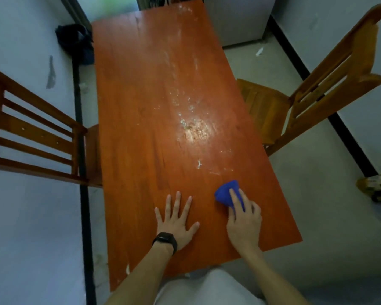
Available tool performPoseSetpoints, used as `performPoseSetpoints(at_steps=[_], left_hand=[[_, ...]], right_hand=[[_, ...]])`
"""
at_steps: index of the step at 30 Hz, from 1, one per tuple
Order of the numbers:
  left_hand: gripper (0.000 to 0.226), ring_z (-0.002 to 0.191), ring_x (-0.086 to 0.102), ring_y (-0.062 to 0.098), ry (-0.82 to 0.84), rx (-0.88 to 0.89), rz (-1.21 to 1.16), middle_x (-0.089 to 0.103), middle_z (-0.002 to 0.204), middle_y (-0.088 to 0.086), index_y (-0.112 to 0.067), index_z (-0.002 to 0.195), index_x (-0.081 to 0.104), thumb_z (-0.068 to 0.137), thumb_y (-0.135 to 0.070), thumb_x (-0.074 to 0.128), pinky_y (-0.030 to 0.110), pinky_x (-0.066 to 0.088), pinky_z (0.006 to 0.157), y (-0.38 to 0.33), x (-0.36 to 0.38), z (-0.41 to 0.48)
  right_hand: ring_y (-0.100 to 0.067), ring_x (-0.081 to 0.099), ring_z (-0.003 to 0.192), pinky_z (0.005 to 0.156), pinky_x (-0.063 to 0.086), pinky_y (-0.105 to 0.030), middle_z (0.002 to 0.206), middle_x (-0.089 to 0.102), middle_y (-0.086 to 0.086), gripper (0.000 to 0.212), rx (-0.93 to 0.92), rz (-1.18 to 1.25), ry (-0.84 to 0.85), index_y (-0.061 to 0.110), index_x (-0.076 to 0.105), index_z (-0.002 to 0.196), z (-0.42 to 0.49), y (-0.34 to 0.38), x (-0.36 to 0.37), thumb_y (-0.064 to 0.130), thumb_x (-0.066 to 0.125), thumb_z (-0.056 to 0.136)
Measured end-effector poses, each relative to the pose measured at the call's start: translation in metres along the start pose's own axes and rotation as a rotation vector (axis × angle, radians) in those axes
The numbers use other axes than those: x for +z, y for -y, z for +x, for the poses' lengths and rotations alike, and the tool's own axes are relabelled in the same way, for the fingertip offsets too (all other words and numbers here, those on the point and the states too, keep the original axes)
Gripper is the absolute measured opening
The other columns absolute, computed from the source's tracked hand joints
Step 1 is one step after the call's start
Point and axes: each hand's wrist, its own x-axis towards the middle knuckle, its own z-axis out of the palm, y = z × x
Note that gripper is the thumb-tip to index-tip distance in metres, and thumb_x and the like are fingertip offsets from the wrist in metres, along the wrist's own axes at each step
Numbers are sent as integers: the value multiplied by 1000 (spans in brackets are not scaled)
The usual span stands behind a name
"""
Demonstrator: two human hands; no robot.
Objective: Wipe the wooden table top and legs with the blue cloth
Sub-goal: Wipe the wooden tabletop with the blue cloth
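**Blue cloth pressed to near end of table, right hand on top**

Head view, looking down the length of the wooden table (154,106). Top is reddish-orange, long axis running from 6 o'clock toward 12.

Right hand (243,223) at about 5 o'clock on the top, fingers curled over the blue cloth (226,193), gripping it and holding it down against the wood. Cloth is bunched, its free part poking out past the fingertips toward 12 o'clock.

Left hand (176,221) at roughly 6 o'clock, flat on the table, palm down, fingers spread, holding nothing. Black wristband (166,238) on that wrist. Hands are near each other but apart.

Whitish residue (189,119) in a scattered trail from the centre of the top up toward 12 o'clock, with a glare patch in the middle; a few small marks lie just beyond the cloth, toward 12 o'clock of it.

Wooden chair (35,133) at 9 o'clock, its slatted back toward the camera, seat edge tight against the table side. Second wooden chair (317,89) at 3 o'clock, seat close to the table edge. Dark bag (75,40) on the floor at about 11 o'clock, beside the far left corner. Table legs not visible from here.
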Motion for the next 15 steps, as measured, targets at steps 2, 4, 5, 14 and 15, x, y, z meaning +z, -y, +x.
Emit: performPoseSetpoints(at_steps=[2,4,5,14,15], left_hand=[[78,147,-26,19,-98,-16,-59,-38,152,-13,-43,143,-31,94,-65,25,52,-12,117,10,-4,-7],[76,150,-17,18,-141,-132,-81,-29,157,-8,-35,144,-31,97,-58,24,47,-6,120,30,-8,-13],[76,149,-19,18,-129,-191,-70,-29,157,-6,-31,144,-32,97,-60,20,49,-7,120,41,-10,-16],[82,140,-36,17,-11,-16,140,-43,150,-9,-37,145,-33,89,-77,10,51,-23,114,102,-19,-17],[82,140,-36,18,-15,-8,138,-43,149,-9,-36,145,-34,89,-77,10,51,-22,115,103,-17,-17]], right_hand=[[-29,48,112,85,52,-45,147,48,-1,53,-195,-70,111,30,47,143,-14,21,27,28,50,91],[-30,49,116,86,52,-45,150,45,0,70,-356,-117,202,33,45,144,-20,42,56,21,70,79],[-30,49,120,87,51,-45,152,43,1,80,-415,-143,232,34,43,145,-20,54,68,20,76,73],[-34,32,136,102,37,-53,162,24,0,67,-62,-214,57,39,27,152,71,14,31,24,55,94],[-37,27,138,106,32,-56,164,17,0,61,165,-172,27,39,22,153,83,1,15,27,47,99]])
